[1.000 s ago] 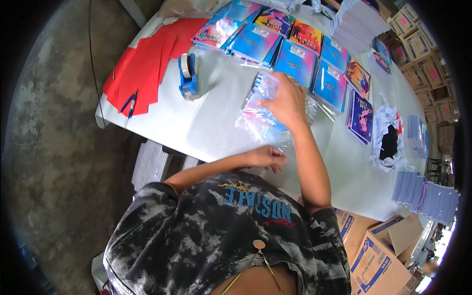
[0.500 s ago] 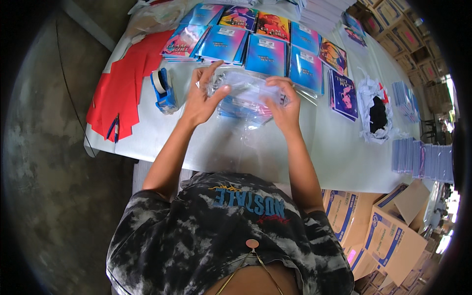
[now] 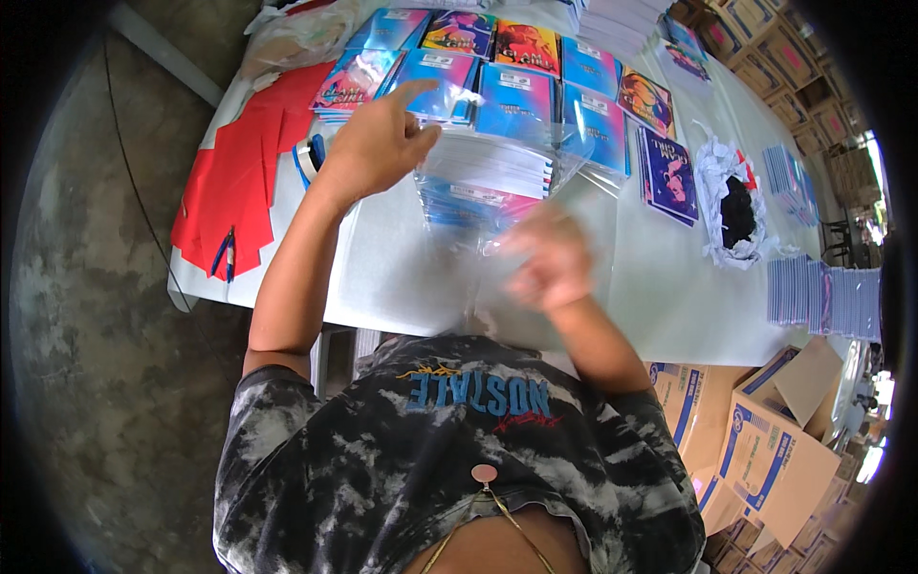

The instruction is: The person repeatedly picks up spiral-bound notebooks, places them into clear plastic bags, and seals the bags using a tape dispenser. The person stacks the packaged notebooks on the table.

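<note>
A stack of notebooks (image 3: 492,165), page edges pale, stands in the middle of the table in front of me with clear plastic film about it. Just below it show blue-and-pink notebook covers (image 3: 469,203), also under shiny film. My left hand (image 3: 373,148) is at the stack's left end, index finger and thumb stretched apart; its other fingers look curled, and I make out nothing held. Smeared by motion, my right hand (image 3: 545,256) is nearer my body, at the stack's lower right. Whether it grips the film cannot be seen.
Rows of notebooks (image 3: 516,100) with bright covers lie beyond the stack. Red sheets (image 3: 239,163) with pens (image 3: 225,253) cover the left side; a blue tape dispenser (image 3: 304,161) is partly behind my left arm. Rightward are crumpled paper (image 3: 712,196), more notebook stacks (image 3: 822,298) and cartons (image 3: 765,450).
My right hand has come down from the stack toward my body. My left hand has shifted left and slightly farther away. More of the stack's pale page edges now shows.
</note>
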The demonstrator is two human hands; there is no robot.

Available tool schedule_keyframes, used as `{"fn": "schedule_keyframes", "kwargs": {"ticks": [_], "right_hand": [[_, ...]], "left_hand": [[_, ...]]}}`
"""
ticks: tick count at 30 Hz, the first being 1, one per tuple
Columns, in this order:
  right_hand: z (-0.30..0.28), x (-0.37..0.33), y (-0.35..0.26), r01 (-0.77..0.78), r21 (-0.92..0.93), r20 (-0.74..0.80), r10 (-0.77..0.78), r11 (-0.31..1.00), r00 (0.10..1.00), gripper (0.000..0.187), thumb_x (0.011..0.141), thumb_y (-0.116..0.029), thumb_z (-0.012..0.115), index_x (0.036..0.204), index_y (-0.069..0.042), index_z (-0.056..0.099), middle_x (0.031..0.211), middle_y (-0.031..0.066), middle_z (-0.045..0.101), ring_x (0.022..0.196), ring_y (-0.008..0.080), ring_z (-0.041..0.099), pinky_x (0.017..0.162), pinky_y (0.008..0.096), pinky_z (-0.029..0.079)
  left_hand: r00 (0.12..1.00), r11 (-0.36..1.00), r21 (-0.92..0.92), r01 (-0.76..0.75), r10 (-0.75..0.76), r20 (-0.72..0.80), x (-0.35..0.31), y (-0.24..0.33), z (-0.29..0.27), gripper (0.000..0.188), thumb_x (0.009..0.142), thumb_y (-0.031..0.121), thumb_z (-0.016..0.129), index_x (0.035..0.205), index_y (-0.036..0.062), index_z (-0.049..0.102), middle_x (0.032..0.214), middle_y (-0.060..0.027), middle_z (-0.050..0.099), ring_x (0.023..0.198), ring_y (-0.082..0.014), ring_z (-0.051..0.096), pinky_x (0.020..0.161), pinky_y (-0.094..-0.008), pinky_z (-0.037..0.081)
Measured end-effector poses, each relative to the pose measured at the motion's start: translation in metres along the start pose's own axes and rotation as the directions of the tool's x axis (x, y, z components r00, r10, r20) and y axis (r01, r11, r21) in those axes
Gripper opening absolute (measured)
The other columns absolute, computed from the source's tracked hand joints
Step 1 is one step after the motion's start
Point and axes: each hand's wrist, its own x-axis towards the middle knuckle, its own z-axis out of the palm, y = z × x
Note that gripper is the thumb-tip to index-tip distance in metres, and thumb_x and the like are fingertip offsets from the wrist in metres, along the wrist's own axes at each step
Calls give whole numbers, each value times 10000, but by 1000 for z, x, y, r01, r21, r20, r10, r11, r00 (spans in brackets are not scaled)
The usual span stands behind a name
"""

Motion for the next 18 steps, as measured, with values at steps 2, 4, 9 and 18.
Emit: {"fn": "schedule_keyframes", "kwargs": {"ticks": [2,4,9,18], "right_hand": [[21,-38,-2,49,18,341,-52,999,938,216,815,-230,629,943,-57,646,754,50,624,785,212,579,721,328,448],[40,-65,8,-63,-86,387,91,994,918,268,809,-245,640,1007,-65,642,894,68,634,939,230,562,803,347,437],[47,-39,19,-159,-530,299,359,833,884,423,864,-254,548,1196,8,524,1319,156,464,1268,311,378,1038,433,295],[37,-11,81,-351,-468,-25,385,811,923,393,854,-135,541,1195,51,478,1265,215,484,1195,360,440,987,428,339]], "left_hand": [[998,982,-189,-16,4,-61,7,-3,-3,493,889,185,536,1319,-4,384,684,-60,596,573,-99,539,482,-222,405],[942,880,-468,-78,-89,-325,18,-24,-8,486,899,195,522,1323,4,381,741,-63,613,612,-99,560,511,-208,411],[983,836,-531,-140,55,-173,-18,-112,55,611,930,304,490,1393,-14,250,1280,-160,477,1189,-241,432,970,-344,343],[901,969,120,-217,246,-356,-50,-58,106,253,847,184,617,1078,89,658,1255,-106,546,1242,-273,422,1002,-405,321]]}}
